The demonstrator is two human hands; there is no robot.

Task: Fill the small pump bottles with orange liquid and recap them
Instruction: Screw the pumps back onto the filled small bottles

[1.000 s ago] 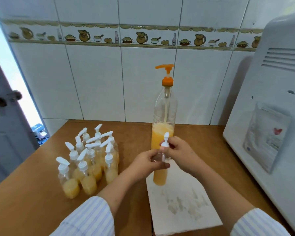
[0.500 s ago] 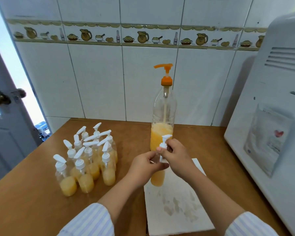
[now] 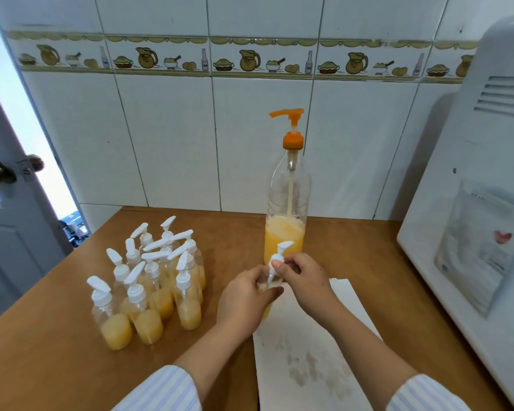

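Right now both hands meet over one small pump bottle (image 3: 266,310), which stands on the white paper sheet (image 3: 318,366) just in front of the large dispenser bottle (image 3: 287,203). The left hand (image 3: 244,301) wraps its fingers round the bottle's body, hiding most of it; only a strip of orange liquid shows below the palm. The right hand (image 3: 304,281) comes in from the other side and pinches the white pump cap (image 3: 279,256) at its collar, thumb on the near face, with the cap's spout pointing up and to the right above the knuckles. The two hands touch or nearly touch at the bottle's neck. Whether the cap is fully seated cannot be told.

To the left, well apart from the hands, a cluster of filled small bottles (image 3: 149,280) stands upright on the wooden table (image 3: 42,366), each partly filled with orange liquid and topped with a white pump. The large dispenser bottle is upright, about a third full, its orange pump head turned left. A white appliance (image 3: 472,232) stands along the table's right side.
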